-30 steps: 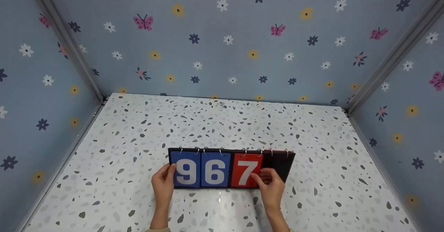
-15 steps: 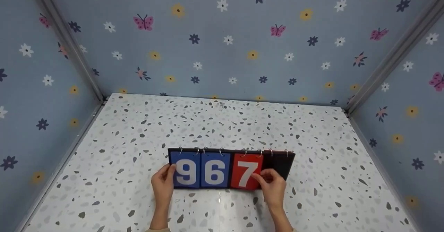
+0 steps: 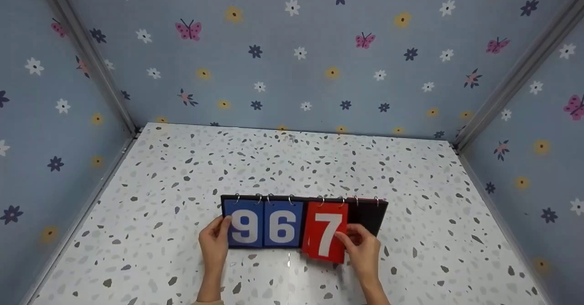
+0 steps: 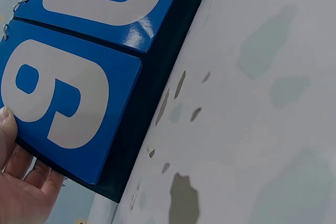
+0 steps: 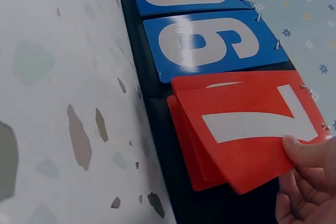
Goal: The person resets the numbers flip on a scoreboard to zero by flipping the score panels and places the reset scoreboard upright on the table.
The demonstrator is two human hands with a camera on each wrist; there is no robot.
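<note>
Right wrist, red card, right hand cropped

in the right wrist view the red 7 card hides most of the under-card, its white figure a sliver too thin to read. the right grip runs off that view's right edge; the left wrist view crops the left grip and the blue 6 card.

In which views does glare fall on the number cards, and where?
Right wrist view: a white streak crosses the blue 6 card, none on the red 7 card; left wrist view: a shiny patch near that 6 card's corner; head view: no clear glare on cards, only a thin glint on the speckled tabletop.
</note>
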